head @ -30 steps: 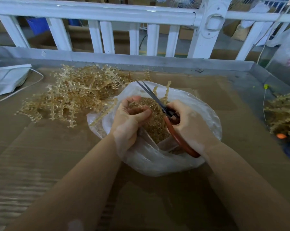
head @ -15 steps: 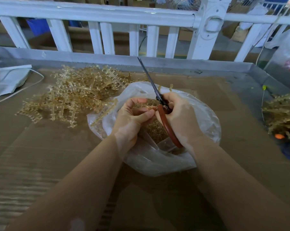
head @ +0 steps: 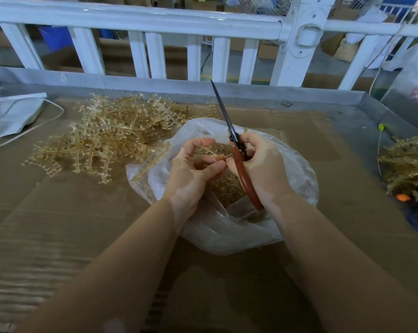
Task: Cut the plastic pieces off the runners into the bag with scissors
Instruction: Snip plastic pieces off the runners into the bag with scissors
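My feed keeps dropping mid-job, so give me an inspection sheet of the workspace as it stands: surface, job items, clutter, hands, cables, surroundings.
Surface: brown cardboard sheets lining a grey metal tray.
Job's things: clear plastic bag open at centre, cut amber pieces inside; pile of uncut runners left of it; red-handled scissors, blades closed and pointing up and away.
Clutter: second heap of runners at right edge; white bag at far left.
Hands: left hand pinches a thin runner piece over the bag; right hand holds the scissors and touches that piece.
Cables: white cord by the white bag.
Surroundings: white railing behind the tray, cartons beyond.
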Available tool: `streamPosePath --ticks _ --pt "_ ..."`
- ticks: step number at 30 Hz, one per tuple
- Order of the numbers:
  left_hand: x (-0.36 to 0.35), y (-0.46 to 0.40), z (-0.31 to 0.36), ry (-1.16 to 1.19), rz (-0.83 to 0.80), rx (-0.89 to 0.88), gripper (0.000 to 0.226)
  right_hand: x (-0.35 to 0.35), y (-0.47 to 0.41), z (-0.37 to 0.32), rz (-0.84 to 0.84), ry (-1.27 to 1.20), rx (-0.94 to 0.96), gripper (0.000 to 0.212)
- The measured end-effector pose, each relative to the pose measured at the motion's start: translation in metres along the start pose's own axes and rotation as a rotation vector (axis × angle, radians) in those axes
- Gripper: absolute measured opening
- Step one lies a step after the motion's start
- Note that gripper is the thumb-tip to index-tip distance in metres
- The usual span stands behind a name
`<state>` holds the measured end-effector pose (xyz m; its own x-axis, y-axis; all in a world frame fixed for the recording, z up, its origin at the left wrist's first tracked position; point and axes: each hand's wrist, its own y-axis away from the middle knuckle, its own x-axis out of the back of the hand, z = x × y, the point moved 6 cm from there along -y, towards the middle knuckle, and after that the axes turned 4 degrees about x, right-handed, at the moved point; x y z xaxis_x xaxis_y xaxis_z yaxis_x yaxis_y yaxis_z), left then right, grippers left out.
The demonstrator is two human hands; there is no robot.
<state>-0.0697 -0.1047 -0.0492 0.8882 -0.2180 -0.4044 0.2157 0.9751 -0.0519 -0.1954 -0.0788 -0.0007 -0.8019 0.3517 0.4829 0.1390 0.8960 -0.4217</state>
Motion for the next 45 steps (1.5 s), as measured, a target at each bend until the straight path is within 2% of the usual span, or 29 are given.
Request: streamPosePath --ticks 5,9,12,16,25,36,45 --pt "-0.004 0.004 0.004 -0.154 -0.052 -0.022 0.045 0.0 -0.001 0.002 -0.023 -0.041 0.006 0.026" --pt "-0.013 0.007 0.006 -0.344 -0.118 0.007 0.028 0.001 0.0 -0.002 -0.022 -0.076 0.05 0.026" --pt "-0.012 0.005 0.004 -0.406 -0.097 0.075 0.014 0.001 0.001 -0.004 -0.036 -0.12 0.068 0.029" --pt "-0.009 0.003 0.004 -0.483 -0.031 0.069 0.01 0.003 0.002 -0.007 -0.021 -0.149 0.084 0.031" --pt "-0.01 0.004 0.005 -0.639 -0.064 0.033 0.009 0.003 0.004 0.004 0.04 -0.184 0.042 0.03" --pt "-0.009 0.008 0.005 -0.609 -0.015 0.012 0.007 -0.003 0.005 -0.001 0.015 -0.074 0.117 0.026" --pt "-0.002 0.007 0.006 -0.44 0.059 -0.024 0.007 0.013 0.012 -0.001 -0.206 0.232 0.156 0.023"
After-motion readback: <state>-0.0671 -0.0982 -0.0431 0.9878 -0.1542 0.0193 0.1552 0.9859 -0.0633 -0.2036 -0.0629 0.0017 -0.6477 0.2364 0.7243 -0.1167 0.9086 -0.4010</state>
